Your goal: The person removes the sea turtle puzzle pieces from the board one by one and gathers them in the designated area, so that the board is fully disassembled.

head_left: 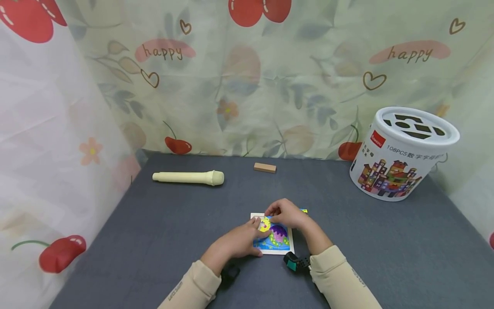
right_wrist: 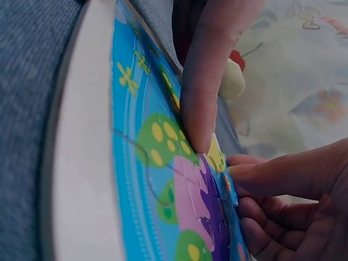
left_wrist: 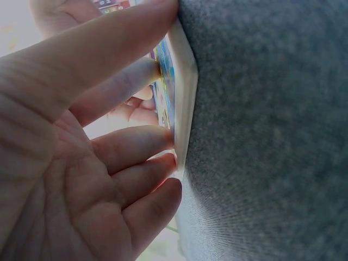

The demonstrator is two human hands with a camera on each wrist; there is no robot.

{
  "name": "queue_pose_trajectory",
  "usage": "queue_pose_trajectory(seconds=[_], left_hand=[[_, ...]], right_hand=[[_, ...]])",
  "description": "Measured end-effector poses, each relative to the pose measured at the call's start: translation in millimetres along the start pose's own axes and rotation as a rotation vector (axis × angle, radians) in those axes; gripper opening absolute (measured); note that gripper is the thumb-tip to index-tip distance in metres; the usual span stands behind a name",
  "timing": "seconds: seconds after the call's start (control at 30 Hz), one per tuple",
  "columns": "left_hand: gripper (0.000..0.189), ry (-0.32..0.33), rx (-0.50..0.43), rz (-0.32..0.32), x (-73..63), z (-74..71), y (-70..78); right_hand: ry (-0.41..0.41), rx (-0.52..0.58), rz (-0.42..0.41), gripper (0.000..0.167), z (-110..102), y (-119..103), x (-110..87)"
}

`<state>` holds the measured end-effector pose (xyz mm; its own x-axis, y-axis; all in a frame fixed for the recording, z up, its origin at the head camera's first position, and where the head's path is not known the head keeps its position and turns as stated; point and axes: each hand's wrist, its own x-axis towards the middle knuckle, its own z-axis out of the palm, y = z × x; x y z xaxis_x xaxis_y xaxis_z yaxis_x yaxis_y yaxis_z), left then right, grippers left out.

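A jigsaw puzzle [head_left: 283,245] in a pale tray-like frame [head_left: 279,252] lies on the table, its picture blue, green, purple and pink. My left hand [head_left: 240,240] reaches over its left side, thumb by the near edge, fingers fairly straight. In the right wrist view, one left fingertip [right_wrist: 198,128] presses on the picture. My right hand [head_left: 290,214] is at the puzzle's far edge. Between its thumb and fingers it pinches a blue-and-yellow puzzle piece [right_wrist: 228,190], partly hidden by the fingertips. Behind that hand, another blue-and-yellow bit [head_left: 304,210] peeks out.
A cream toy microphone [head_left: 187,177] lies at the back left. A small wooden block [head_left: 264,168] sits near the table's back edge. At the back right stands a white block bucket [head_left: 401,159]. Printed curtains [head_left: 270,103] hang behind the table and at its sides.
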<state>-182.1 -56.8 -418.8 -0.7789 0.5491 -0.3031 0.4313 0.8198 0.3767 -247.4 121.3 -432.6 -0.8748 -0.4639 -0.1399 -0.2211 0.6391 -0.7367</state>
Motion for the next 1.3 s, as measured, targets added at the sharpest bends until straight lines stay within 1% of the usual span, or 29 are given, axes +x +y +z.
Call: queue_pose_trajectory(seconds=[0.23, 0.43, 0.67, 0.93, 1.13, 1.3], left_hand=[[0.059, -0.002, 0.0, -0.004, 0.1, 0.1, -0.2], [0.06, -0.008, -0.002, -0.012, 0.6, 0.2, 0.0], [0.06, -0.02, 0.006, -0.025, 2.5, -0.5, 0.3], [0.06, -0.021, 0.0, -0.026, 1.6, -0.8, 0.0], [0.059, -0.025, -0.02, -0.028, 0.7, -0.7, -0.5], [0.06, -0.017, -0.019, -0.024, 1.9, -0.2, 0.1]], right_hand=[[0.022, 0.01, 0.051, 0.009, -2.9, -0.7, -1.2], [0.016, 0.028, 0.04, 0.009, -4.9, 3.1, -0.7], [0.008, 0.101, 0.037, 0.011, -7.4, 5.1, -2.0], [-0.037, 0.153, -0.019, 0.011, -9.0, 9.2, -2.1], [-0.05, 0.196, 0.007, 0.013, -10.1, 11.1, -0.9], [-0.034, 0.235, 0.02, 0.016, -21.0, 15.9, -4.2]])
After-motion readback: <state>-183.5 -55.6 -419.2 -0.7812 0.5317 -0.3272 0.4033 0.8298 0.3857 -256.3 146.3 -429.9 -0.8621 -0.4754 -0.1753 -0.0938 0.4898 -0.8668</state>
